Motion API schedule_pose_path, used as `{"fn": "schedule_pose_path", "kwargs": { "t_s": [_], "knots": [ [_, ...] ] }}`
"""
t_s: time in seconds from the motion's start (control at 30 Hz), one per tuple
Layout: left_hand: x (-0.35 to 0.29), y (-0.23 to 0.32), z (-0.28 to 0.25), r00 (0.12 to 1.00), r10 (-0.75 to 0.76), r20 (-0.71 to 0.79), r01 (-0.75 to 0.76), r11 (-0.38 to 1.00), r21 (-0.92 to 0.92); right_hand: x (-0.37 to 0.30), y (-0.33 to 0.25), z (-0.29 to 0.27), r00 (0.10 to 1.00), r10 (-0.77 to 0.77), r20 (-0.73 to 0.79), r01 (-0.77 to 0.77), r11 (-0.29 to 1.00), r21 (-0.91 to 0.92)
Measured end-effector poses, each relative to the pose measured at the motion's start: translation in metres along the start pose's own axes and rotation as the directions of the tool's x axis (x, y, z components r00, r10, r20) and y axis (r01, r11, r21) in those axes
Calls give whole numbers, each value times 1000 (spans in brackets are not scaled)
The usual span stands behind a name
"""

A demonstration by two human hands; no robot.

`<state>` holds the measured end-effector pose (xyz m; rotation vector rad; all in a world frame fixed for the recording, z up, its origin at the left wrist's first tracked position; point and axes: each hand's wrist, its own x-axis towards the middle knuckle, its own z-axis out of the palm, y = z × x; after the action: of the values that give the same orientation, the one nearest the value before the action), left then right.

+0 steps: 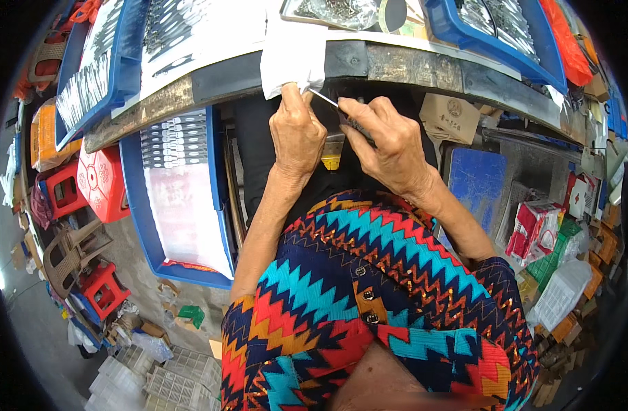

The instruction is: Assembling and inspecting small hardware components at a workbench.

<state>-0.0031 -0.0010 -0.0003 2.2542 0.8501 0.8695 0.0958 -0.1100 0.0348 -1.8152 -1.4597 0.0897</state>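
Observation:
A white cloth or sheet (pixel 293 58) hangs over the front edge of the workbench (pixel 410 66). At its lower end my left hand (pixel 297 133) is closed, fingers pinched together against the white material; anything else between them is hidden. Just to the right, my right hand (pixel 389 140) grips a slim tool (pixel 324 98) with a thin, shiny metal shaft and a dark handle mostly covered by the fingers. The shaft slants up and left, and its tip reaches the cloth's edge beside my left fingertips.
Blue trays (pixel 115 75) with rows of metal-and-black pieces stand on the bench at left, and another tray (pixel 543 51) at right. A clear tray (pixel 334 12) holds small dark parts. Under the bench sit a blue crate (pixel 146 226) and a cardboard box (pixel 451 118). Red stools (pixel 103 179) are at left.

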Motion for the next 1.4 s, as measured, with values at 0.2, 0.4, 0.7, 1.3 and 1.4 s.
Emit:
{"fn": "schedule_pose_path", "kwargs": {
  "t_s": [0.2, 0.4, 0.7, 1.3, 1.4],
  "knots": [
    [2, -2, -1, 1000, 6, -8, -6, 1000, -14, 11, -4, -6, 991, -40, 130, 49, 997, -64],
    [3, 0, -4, 1000, -10, 24, 11, 1000, -17, 16, -13, -15, 936, -279, 213, 349, 805, -480],
    [5, 1, -8, 998, 17, 68, -20, 999, 43, 17, -2, -10, 921, -337, 196, 388, 844, -371],
    [3, -1, -1, 999, 34, 39, -37, 996, 85, 37, -8, -24, 677, 532, 508, -730, 572, 374],
    [2, -1, 0, 999, 43, 32, -46, 994, 98, 37, -5, -24, 527, 599, 603, -843, 278, 461]
  ]
}}
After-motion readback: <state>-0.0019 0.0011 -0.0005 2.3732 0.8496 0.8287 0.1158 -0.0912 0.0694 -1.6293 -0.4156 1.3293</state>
